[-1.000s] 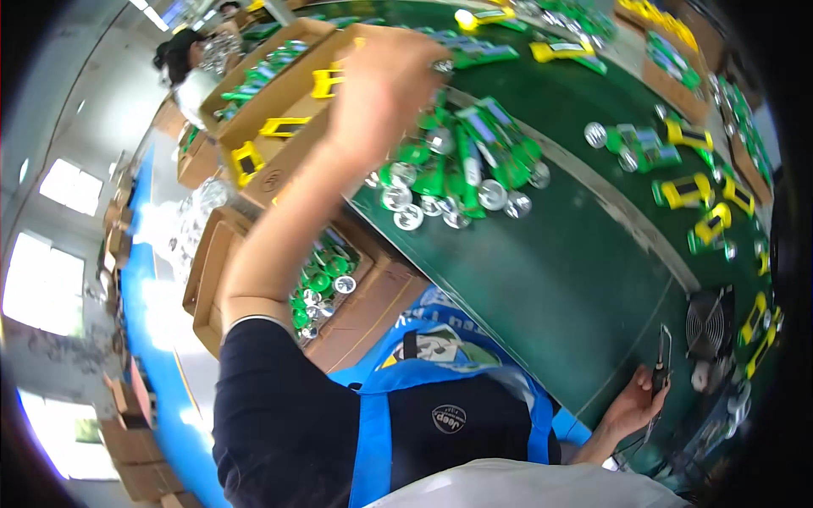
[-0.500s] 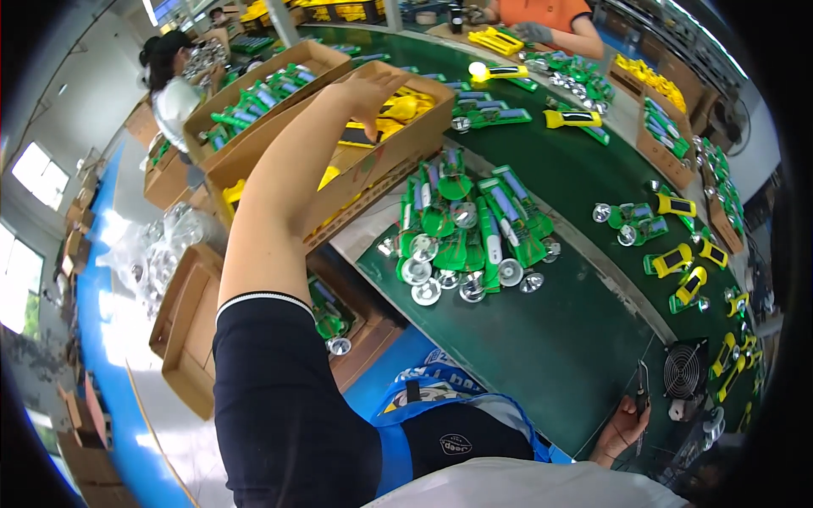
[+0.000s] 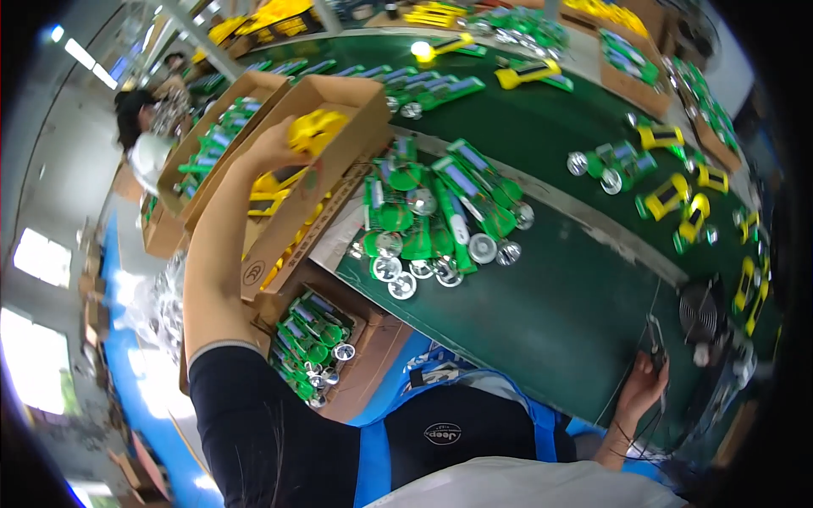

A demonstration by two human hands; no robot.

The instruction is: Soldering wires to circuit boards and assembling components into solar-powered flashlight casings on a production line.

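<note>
At one box (image 3: 360, 127), the left hand (image 3: 273, 147) clutches several yellow casings (image 3: 318, 129), the right hand (image 3: 644, 386) grips one tool (image 3: 655, 339).

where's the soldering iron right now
In the head view's lower right, the soldering iron is in the right hand, just left of the black fan.

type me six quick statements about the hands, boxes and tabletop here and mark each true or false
1. The left hand is at yellow parts by a long cardboard box. True.
2. The right hand is empty. False: it holds a slim tool.
3. Both hands are bare. True.
4. The pile of green parts lies on the green tabletop. True.
5. A black fan stands left of that pile. False: it stands right.
6. The long cardboard box is closed. False: its top is open.
</note>
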